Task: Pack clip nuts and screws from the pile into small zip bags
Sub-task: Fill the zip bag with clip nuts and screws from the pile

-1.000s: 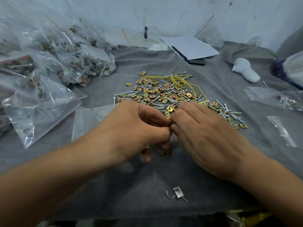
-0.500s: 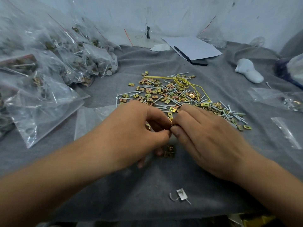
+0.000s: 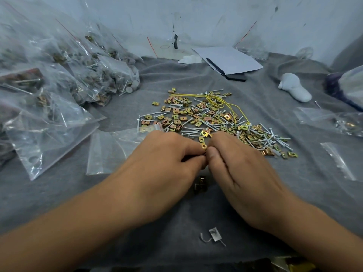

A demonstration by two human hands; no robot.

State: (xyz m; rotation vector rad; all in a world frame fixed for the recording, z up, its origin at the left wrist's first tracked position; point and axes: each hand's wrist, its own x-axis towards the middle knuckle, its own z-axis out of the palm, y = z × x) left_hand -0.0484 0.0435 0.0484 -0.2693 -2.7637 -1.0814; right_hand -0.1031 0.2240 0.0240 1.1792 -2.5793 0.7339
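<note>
I see my left hand [image 3: 165, 154] with fingers curled, thumb and forefinger pressed together on a clip nut [image 3: 204, 147], and my right hand [image 3: 235, 163] meets it from the other side, its thumb tip touching the same small piece; so both hands pinch at one point, and I cannot tell if a screw is also between the fingers. I take the pile [image 3: 206, 118] of clip nuts and screws as my landmark. The pinched nut is at the near edge of the pile, just in front of it, and the knuckles of both hands cover the closest pieces. Nearer to me than the pile, below the meeting fingertips and between the two hands, a few dark clip nuts [image 3: 200, 184] lie together on the grey cloth [image 3: 176, 79]. Left of the pile, touching its near-left corner, lies a flat empty zip bag [image 3: 110, 150], partly under my left hand. Over the far part of the pile runs a yellow elastic band [image 3: 216, 100]. Far to the left of the pile there is a heap of filled bags [image 3: 59, 75]. To the right of the pile lie two more clear bags [image 3: 334, 120]. Behind the pile I see white paper [image 3: 229, 59], and behind-right a white object [image 3: 294, 87]. Well in front of the pile, closest to me, a small silver clip [image 3: 215, 234] lies alone.
</note>
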